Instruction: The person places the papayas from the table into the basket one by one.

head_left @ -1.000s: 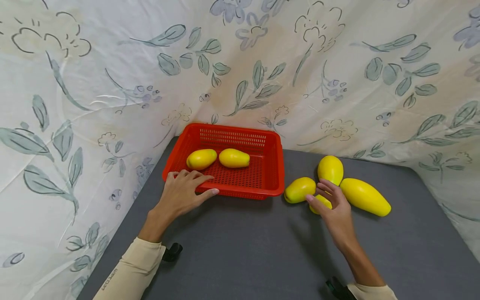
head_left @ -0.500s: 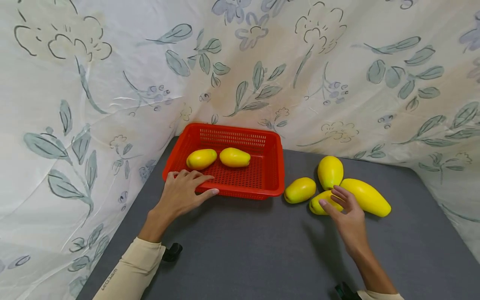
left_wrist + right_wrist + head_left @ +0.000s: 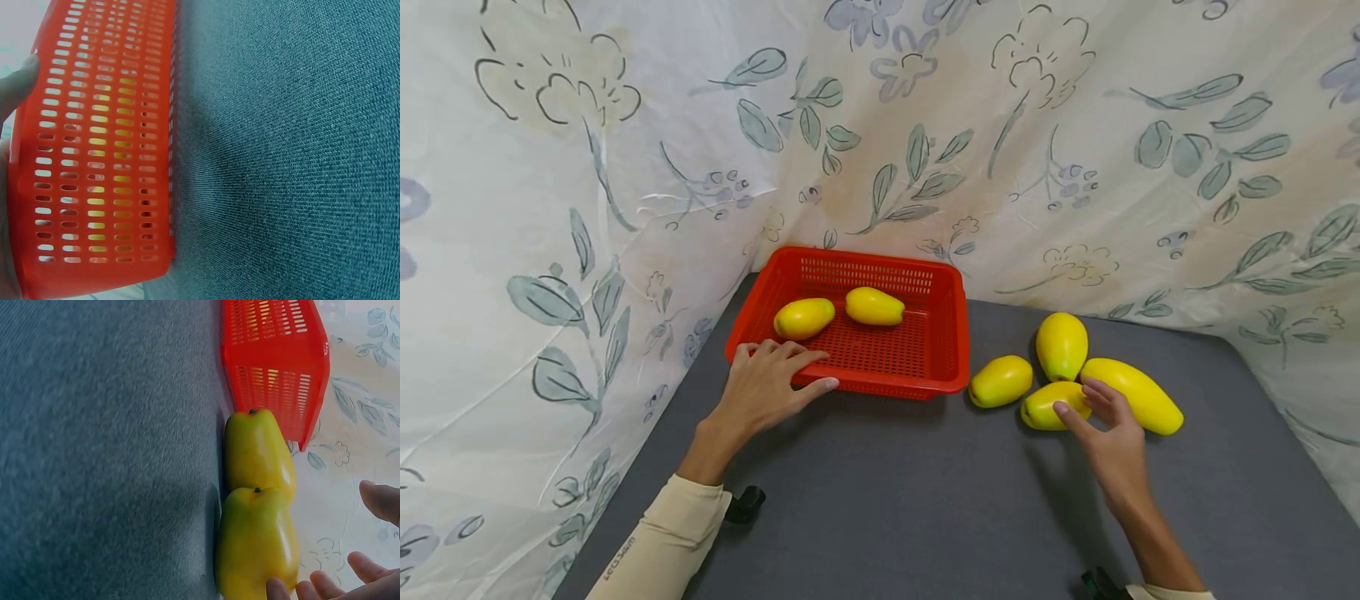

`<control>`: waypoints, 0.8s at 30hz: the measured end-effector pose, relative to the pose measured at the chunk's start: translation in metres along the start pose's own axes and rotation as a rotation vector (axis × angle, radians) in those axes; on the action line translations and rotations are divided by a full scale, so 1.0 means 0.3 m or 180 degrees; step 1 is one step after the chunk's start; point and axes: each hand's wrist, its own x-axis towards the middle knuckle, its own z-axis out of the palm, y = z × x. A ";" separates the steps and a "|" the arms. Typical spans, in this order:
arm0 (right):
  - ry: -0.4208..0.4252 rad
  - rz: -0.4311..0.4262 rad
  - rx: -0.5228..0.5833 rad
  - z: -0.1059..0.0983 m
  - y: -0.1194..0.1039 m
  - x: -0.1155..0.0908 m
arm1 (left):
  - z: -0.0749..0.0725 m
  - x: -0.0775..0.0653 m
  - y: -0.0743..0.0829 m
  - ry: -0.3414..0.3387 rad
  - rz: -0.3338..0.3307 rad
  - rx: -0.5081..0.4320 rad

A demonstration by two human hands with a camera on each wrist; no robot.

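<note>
In the head view, my left hand (image 3: 767,379) holds the near left rim of a red plastic basket (image 3: 951,342), fingers over the edge and thumb on the near side. Two yellow papaya-like fruits lie inside, one at the left (image 3: 803,319) and one near the middle (image 3: 874,307). My right hand (image 3: 1112,437), fingers loosely bent and holding nothing, hovers beside a smaller yellow fruit (image 3: 1048,407). Near it lie a fruit by the basket (image 3: 1000,382), an upright-looking one (image 3: 1062,343) and a large long one (image 3: 1138,396). The right wrist view shows spread fingertips near a fruit (image 3: 257,544).
A dark grey cloth-covered table (image 3: 895,500) lies under everything. Flower-printed fabric (image 3: 940,150) hangs behind the basket and along the left side. The basket's slotted wall (image 3: 100,156) fills much of the left wrist view.
My right hand has moved to the right, uncovering more of the smaller fruit. The middle fruit in the basket has shifted slightly toward the back. My left hand stays in place.
</note>
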 end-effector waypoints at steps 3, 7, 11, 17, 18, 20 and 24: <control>0.0011 0.0011 -0.0023 -0.007 0.010 0.006 | 0.001 -0.001 0.001 -0.0004 -0.0005 0.0001; -0.0004 0.0014 -0.0074 -0.013 0.022 0.013 | 0.006 -0.002 0.001 0.0001 -0.0008 0.0012; -0.0084 -0.0011 -0.0085 -0.016 0.033 0.019 | 0.007 -0.003 -0.001 0.0009 0.0010 0.0010; -0.0245 -0.0067 -0.0135 -0.020 0.043 0.025 | 0.006 -0.005 -0.004 0.0010 0.0029 -0.0014; -0.0256 -0.0069 -0.0156 -0.020 0.044 0.027 | 0.006 -0.005 -0.005 0.0009 0.0028 -0.0016; -0.0267 -0.0062 -0.0186 -0.018 0.045 0.027 | 0.008 -0.005 -0.009 0.0007 0.0029 -0.0026; -0.0261 -0.0101 -0.0263 -0.011 0.049 0.024 | 0.009 -0.006 -0.017 0.0013 0.0039 -0.0027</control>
